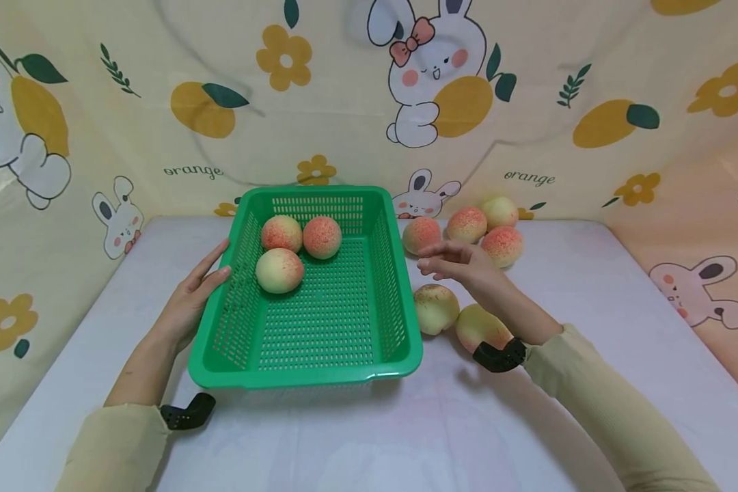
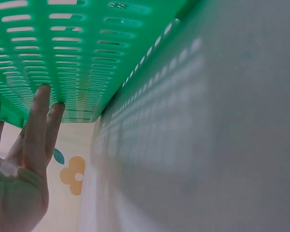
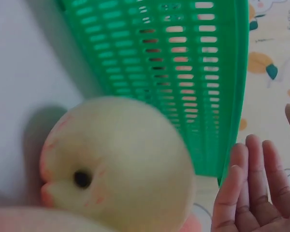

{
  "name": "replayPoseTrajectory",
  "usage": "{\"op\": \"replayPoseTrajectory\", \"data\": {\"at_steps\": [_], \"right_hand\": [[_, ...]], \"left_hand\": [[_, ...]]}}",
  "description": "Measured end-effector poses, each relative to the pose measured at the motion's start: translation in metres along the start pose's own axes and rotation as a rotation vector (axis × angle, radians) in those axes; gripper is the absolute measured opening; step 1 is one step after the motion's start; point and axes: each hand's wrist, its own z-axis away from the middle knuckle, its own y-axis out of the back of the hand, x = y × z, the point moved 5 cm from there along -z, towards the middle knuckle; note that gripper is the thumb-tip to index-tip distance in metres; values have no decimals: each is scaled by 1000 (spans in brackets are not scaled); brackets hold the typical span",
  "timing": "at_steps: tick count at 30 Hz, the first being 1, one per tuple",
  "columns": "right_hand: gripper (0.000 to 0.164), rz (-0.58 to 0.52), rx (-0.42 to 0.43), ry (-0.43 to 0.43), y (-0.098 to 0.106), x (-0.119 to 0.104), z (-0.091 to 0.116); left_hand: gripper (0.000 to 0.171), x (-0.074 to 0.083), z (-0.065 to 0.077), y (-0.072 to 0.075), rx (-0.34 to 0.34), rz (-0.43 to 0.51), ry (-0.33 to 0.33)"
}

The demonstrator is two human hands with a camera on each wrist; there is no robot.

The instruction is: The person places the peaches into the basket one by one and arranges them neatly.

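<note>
My left hand (image 1: 187,301) lies along the left side of a green plastic basket (image 1: 304,380), with its thumb at the rim. From the left wrist view, straight fingers (image 2: 37,125) rest against the slotted outer wall. Inside the basket's back left part are 3 peaches, two reddish and one paler (image 1: 279,270). Just right of the basket, my right hand (image 1: 467,268) hovers with loosely bent fingers and holds nothing. Close below it are a yellowish peach (image 1: 436,309) and another peach (image 1: 481,328). The right wrist view shows a pale peach (image 3: 130,145) beside the basket wall.
Several more peaches sit behind the right hand, among them a reddish one (image 1: 421,236) near the basket and another (image 1: 503,246) farther right. A white-covered table (image 1: 320,437) carries everything. Behind it hangs a cream cloth (image 1: 344,109) printed with rabbits and oranges.
</note>
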Motion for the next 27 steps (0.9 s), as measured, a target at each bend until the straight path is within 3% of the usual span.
{"op": "replayPoseTrajectory", "data": {"at_steps": [8, 16, 27], "right_hand": [[46, 116, -20, -56, 10, 15, 6], [49, 151, -67, -105, 15, 26, 6], [54, 246, -132, -108, 18, 34, 4]], "left_hand": [[57, 0, -1, 0, -3, 10, -5], [57, -1, -1, 1, 6, 2, 2], [57, -1, -1, 0, 7, -20, 13]]}}
